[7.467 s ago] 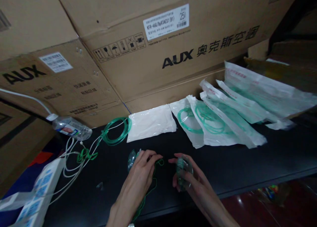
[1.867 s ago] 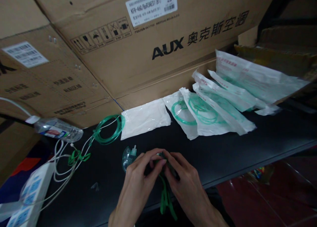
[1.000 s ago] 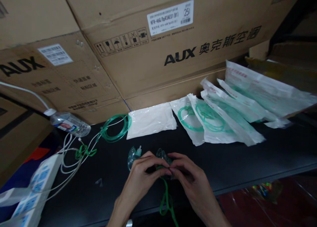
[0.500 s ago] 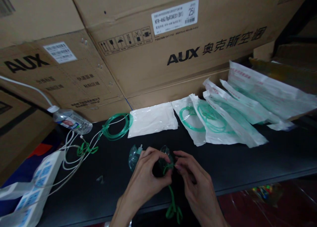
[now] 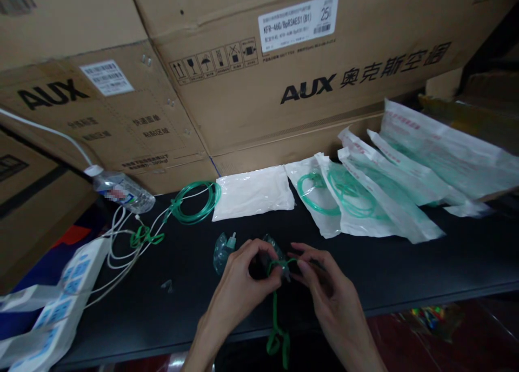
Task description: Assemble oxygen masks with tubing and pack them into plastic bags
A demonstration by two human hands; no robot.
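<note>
My left hand [image 5: 247, 280] is closed, with thumb and fingers pinching a clear green-tinted oxygen mask [image 5: 272, 244] near its edge. A thin green elastic strap [image 5: 275, 310] runs through the mask and hangs below it, looped at its lower end. The fingertips of my right hand [image 5: 328, 288] pinch a short length of this strap to the right of the mask. Fingers hide part of the mask. Just left of my left hand, a second clear mask [image 5: 221, 254] with a pale green connector lies on the black table [image 5: 194, 307].
Behind stand large cardboard boxes [image 5: 227, 101]. Coiled green tubing [image 5: 194, 201], a white packet [image 5: 253, 193] and several packaged tubing sets [image 5: 357, 199] line the back. Leftward are a water bottle [image 5: 124, 191], white cables, another green strap [image 5: 144, 237] and a power strip [image 5: 75, 291].
My right hand has shifted slightly right and drawn a piece of the green strap out sideways from the mask. The hanging strap has swung a little left. The camera view has shifted slightly.
</note>
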